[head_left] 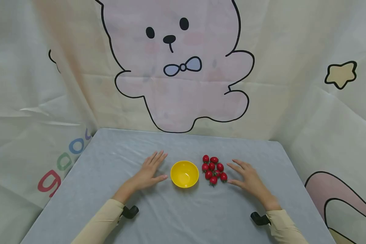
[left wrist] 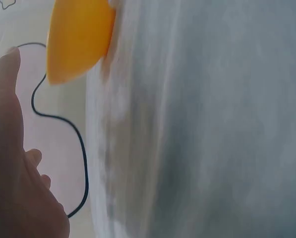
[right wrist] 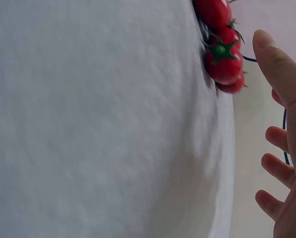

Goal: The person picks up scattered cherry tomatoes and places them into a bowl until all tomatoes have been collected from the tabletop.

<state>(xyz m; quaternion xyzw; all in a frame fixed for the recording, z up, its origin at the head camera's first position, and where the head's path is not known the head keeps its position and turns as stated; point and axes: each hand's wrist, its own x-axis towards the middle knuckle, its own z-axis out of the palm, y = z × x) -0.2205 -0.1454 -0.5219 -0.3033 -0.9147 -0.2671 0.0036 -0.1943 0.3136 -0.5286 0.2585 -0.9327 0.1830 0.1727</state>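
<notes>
A round yellow bowl (head_left: 184,174) stands upright on the table, its inside bare. My left hand (head_left: 148,173) is to the left of it, fingers spread and thumb pointing at the rim, holding nothing. The bowl's side (left wrist: 78,39) also shows in the left wrist view beyond the thumb (left wrist: 6,74). Several small red cherry tomatoes (head_left: 211,166) with green stems lie grouped right of the bowl. Just right of them is my right hand (head_left: 248,178), fingers parted and slightly bent, with nothing held. In the right wrist view, tomatoes (right wrist: 224,64) appear beside the thumb (right wrist: 279,64).
A pale blue-grey cloth (head_left: 183,217) covers the table. Behind it hangs a cream curtain with a pink bear drawing (head_left: 183,98), and printed fabric closes both sides. A black wrist mount (head_left: 130,212) sits on the left wrist, another (head_left: 260,219) on the right.
</notes>
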